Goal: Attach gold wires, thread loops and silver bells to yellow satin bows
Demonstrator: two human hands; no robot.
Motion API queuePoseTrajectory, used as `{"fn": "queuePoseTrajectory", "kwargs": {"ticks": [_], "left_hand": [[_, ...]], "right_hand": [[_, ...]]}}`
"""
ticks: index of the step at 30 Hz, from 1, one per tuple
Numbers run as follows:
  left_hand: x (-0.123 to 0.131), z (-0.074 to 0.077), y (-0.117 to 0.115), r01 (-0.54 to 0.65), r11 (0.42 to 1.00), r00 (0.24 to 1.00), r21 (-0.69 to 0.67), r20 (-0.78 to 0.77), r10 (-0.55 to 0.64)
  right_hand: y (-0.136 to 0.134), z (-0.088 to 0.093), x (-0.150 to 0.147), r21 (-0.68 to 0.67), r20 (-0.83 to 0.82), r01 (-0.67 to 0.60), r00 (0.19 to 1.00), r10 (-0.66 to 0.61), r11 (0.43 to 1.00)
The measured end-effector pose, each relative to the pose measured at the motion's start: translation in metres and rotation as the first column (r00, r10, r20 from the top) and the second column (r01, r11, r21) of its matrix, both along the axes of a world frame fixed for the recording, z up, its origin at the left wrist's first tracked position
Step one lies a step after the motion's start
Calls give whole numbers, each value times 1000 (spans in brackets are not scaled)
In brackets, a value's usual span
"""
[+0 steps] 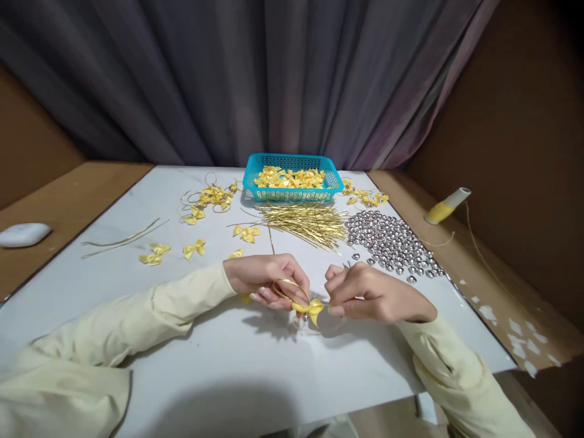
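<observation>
My left hand (267,278) and my right hand (371,293) meet over the middle of the white table (219,371), both with fingers pinched. Between them is a small yellow ribbon bow (311,309) on a gold wire loop (287,286), with a silver bead (301,322) hanging just below it. The left fingers grip the loop and bow from the left. The right fingertips pinch at the bow from the right; what exactly they grip is too small to make out.
A turquoise basket (292,191) of yellow bows stands at the back. In front of it lies a bundle of gold wires (310,224), with a heap of silver beads (392,243) to the right. Loose bows (194,248) and finished pieces (212,198) lie left. A yellow thread spool (444,207) sits at right.
</observation>
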State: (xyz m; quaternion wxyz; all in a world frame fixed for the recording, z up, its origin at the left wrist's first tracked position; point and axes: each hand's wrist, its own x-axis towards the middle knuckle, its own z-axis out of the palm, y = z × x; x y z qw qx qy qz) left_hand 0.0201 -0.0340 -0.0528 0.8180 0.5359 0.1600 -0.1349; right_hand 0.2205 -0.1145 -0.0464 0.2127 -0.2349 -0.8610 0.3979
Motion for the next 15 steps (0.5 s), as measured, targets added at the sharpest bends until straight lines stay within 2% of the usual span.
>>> {"fn": "queuePoseTrajectory", "kwargs": {"ticks": [7,15], "left_hand": [[-1,1,0,2,1000,1000,-19,20,-1],[-1,-3,1,37,991,998,-128,48,-31]], "right_hand": [[-1,-2,2,9,31,-15,999,15,1000],[-4,-1,0,81,33,-4,999,1,997]]}}
